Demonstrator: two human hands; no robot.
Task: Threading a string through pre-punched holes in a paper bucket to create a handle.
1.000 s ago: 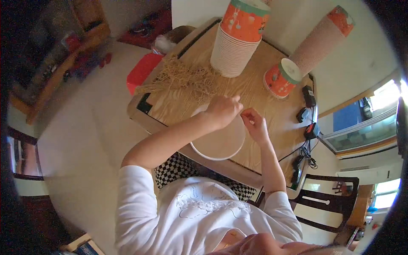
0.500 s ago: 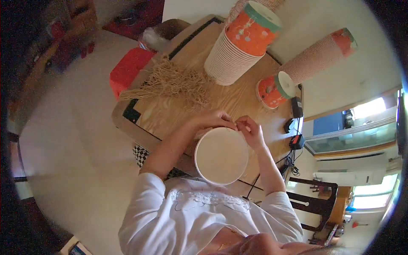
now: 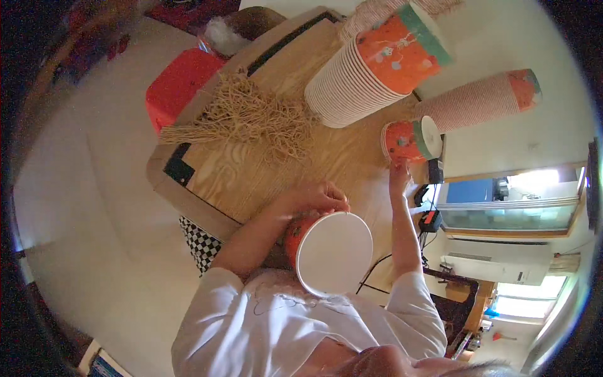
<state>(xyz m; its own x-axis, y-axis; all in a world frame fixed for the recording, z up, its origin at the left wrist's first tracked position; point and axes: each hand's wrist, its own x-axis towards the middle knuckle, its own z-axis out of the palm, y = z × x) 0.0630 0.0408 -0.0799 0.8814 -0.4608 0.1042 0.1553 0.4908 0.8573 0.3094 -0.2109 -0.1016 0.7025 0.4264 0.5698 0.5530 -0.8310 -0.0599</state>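
Note:
An orange paper tub (image 3: 334, 254) stands close against my chest, its round white end facing up. My left hand (image 3: 323, 200) is closed at the tub's far rim, fingers pinched there. Farther right, my right hand (image 3: 400, 178) reaches out to a short stack of orange and green paper tubs (image 3: 405, 142). Its fingertips are at the stack's near side, partly hidden and small, so I cannot make out whether they grip it. A loose heap of tan twine strands (image 3: 248, 119) lies on the table to the left of the stacks.
A tall stack of paper tubs (image 3: 358, 78) leans at the back of the wooden table (image 3: 226, 179), with another long stack (image 3: 477, 99) behind. Black adapters and cables (image 3: 431, 220) line the right edge. A red container (image 3: 182, 85) stands beyond the left edge.
My right hand has left the tub's rim and moved away to the short stack. My left hand stays at the rim. The tub has tipped slightly and shifted nearer to me.

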